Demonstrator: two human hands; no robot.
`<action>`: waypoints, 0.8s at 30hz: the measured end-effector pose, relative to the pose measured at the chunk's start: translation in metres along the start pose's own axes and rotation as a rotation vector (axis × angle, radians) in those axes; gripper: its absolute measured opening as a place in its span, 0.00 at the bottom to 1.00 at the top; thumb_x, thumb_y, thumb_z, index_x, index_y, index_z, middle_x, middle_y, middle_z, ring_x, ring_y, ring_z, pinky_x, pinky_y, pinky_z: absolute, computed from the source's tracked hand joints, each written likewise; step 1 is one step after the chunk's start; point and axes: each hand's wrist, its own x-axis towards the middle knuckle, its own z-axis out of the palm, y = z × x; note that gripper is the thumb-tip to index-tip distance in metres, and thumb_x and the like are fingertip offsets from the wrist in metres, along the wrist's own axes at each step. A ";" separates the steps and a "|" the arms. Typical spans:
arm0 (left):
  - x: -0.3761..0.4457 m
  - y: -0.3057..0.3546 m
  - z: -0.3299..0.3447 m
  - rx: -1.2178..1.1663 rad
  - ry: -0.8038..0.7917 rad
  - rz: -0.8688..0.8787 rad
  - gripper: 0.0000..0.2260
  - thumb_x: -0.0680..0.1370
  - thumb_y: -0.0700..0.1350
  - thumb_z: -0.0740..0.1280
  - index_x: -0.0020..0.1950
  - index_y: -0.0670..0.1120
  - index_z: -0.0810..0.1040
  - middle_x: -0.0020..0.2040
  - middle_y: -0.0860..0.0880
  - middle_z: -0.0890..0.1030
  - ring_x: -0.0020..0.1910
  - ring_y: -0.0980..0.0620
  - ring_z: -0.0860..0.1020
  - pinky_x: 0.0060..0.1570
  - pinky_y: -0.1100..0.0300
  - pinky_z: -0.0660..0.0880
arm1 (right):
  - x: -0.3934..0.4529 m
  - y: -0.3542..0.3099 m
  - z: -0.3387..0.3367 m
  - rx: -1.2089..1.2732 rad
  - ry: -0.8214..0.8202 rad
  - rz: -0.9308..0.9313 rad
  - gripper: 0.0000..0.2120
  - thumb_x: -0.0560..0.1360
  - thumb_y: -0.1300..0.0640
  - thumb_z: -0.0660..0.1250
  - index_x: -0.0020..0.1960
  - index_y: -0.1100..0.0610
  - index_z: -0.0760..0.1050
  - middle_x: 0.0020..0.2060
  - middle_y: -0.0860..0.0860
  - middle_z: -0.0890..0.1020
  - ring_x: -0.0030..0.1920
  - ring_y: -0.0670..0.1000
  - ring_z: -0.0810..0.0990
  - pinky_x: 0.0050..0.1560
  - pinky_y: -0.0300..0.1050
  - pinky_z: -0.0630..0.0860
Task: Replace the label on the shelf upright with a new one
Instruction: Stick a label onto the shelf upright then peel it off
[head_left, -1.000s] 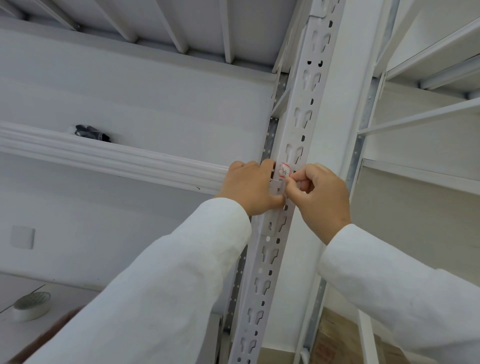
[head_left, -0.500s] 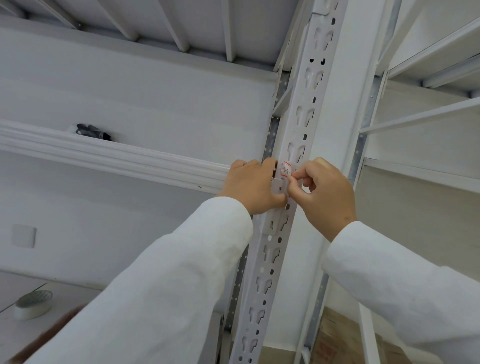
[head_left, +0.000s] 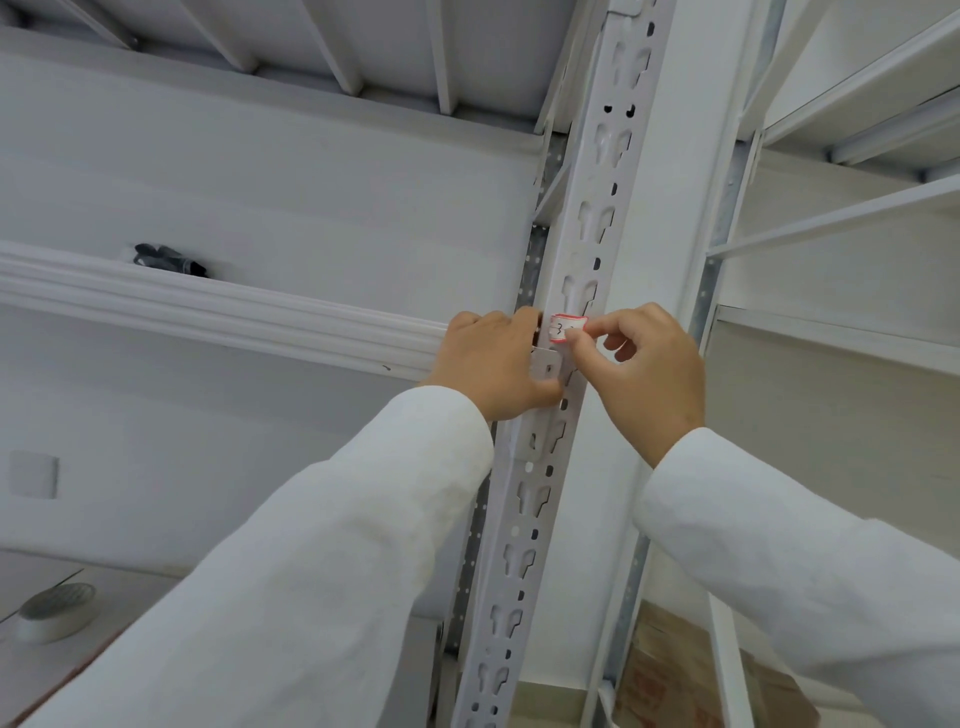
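Note:
A white perforated shelf upright (head_left: 524, 499) runs from bottom centre to the top. A small white label (head_left: 566, 327) with a red border and a handwritten mark sits on its face at mid height. My right hand (head_left: 644, 374) pinches the label's right edge between thumb and forefinger. My left hand (head_left: 493, 364) wraps around the upright's left side just below the label, fingers curled behind it, thumb by a small metal clip (head_left: 546, 366).
A white shelf beam (head_left: 218, 317) joins the upright from the left, with a dark object (head_left: 169, 258) lying on the shelf above it. A roll of tape (head_left: 54, 610) lies at lower left. More white shelving (head_left: 831, 332) stands to the right, cardboard (head_left: 675, 670) below.
The label shows more of its face now and my right hand has shifted slightly right along it. My left hand stays on the upright.

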 end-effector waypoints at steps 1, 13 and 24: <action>0.000 0.000 0.000 -0.001 -0.001 0.000 0.18 0.72 0.56 0.64 0.55 0.47 0.69 0.43 0.50 0.76 0.43 0.48 0.73 0.51 0.57 0.62 | 0.001 -0.001 0.001 0.014 -0.002 0.031 0.05 0.70 0.46 0.68 0.39 0.47 0.77 0.37 0.44 0.73 0.38 0.46 0.73 0.36 0.38 0.66; -0.001 0.002 -0.003 -0.015 -0.035 -0.022 0.17 0.72 0.57 0.64 0.52 0.48 0.67 0.43 0.49 0.74 0.44 0.47 0.72 0.53 0.57 0.61 | 0.010 0.003 -0.011 0.116 -0.036 0.133 0.02 0.71 0.51 0.68 0.40 0.48 0.78 0.36 0.45 0.76 0.36 0.43 0.73 0.41 0.40 0.70; -0.001 0.002 -0.004 -0.003 -0.028 -0.019 0.19 0.71 0.58 0.64 0.55 0.48 0.69 0.45 0.50 0.76 0.46 0.48 0.72 0.53 0.56 0.62 | 0.014 -0.009 -0.004 0.062 -0.102 0.159 0.03 0.71 0.54 0.66 0.40 0.50 0.78 0.35 0.44 0.78 0.37 0.46 0.74 0.39 0.41 0.69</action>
